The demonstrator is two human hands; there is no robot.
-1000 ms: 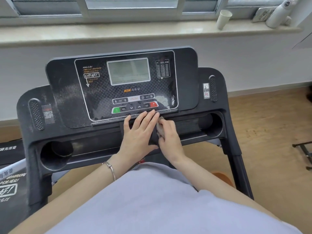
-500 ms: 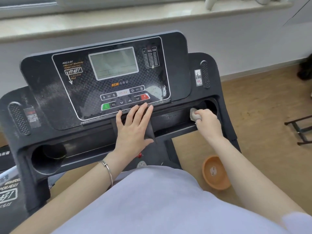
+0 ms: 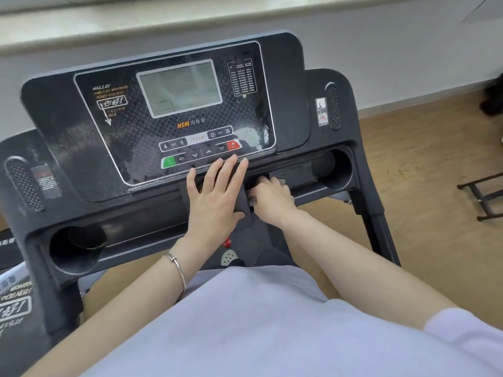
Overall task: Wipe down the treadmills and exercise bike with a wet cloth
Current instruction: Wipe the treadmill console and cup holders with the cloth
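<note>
A black treadmill console [image 3: 81, 148] with a grey display and a row of buttons fills the view. Flat on its centre block, just below the buttons, rests my left hand [image 3: 215, 197] with straight fingers. My right hand [image 3: 272, 200] grips a small pale cloth [image 3: 281, 182], mostly hidden under the fingers, and presses it into the tray slot right of the centre block. The right cup holder [image 3: 334, 170] lies further right of that hand.
A left cup holder [image 3: 79, 240] sits at the console's lower left. Wooden floor [image 3: 424, 186] lies to the right, with a black metal stand [image 3: 484, 200] at the right edge. A second treadmill's panel [image 3: 13, 303] shows at lower left. A windowsill [image 3: 163, 20] runs behind.
My right hand with the cloth has slid left from the right cup holder back toward the centre block. My left hand stayed in place. The view tilted slightly.
</note>
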